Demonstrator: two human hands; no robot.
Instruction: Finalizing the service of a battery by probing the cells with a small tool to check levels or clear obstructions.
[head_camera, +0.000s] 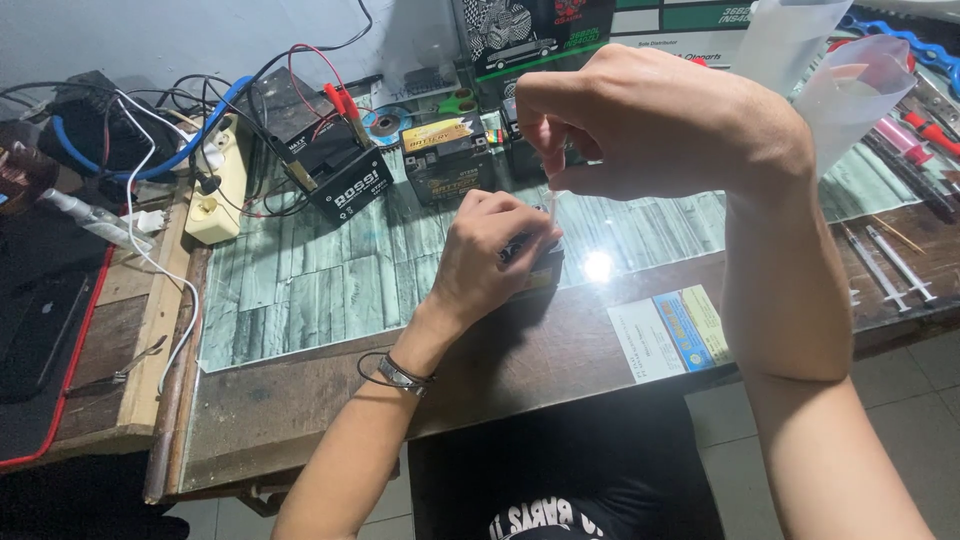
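A small black battery (540, 270) was stood near the middle of the surface (330, 400), just in front of the person. It was held by the left hand (490, 255), which was wrapped around its top and side, most likely so that it would not slide or tip. Much of the battery was hidden under that hand.

The right hand (650, 125) was lifted just above the battery. Its fingers (545, 130) were pinched on a thin, pale, see-through tube (552, 200) that pointed straight down at the battery's top. It seemed to be held upright so that its end could meet a small spot there. What the tube was could not be told for sure; it looked like a slim syringe or dropper.

Two more syringes (890, 265) were laid flat at the right side, well apart from the hands. Two other batteries were kept at the back: a black one (335, 175) with red and black leads clipped on, and one with a yellow label (450, 155). A cream power strip (215, 195) with tangled wires was placed at the far left, away from the work. A white and blue paper slip (670, 335) was lying near the front edge.
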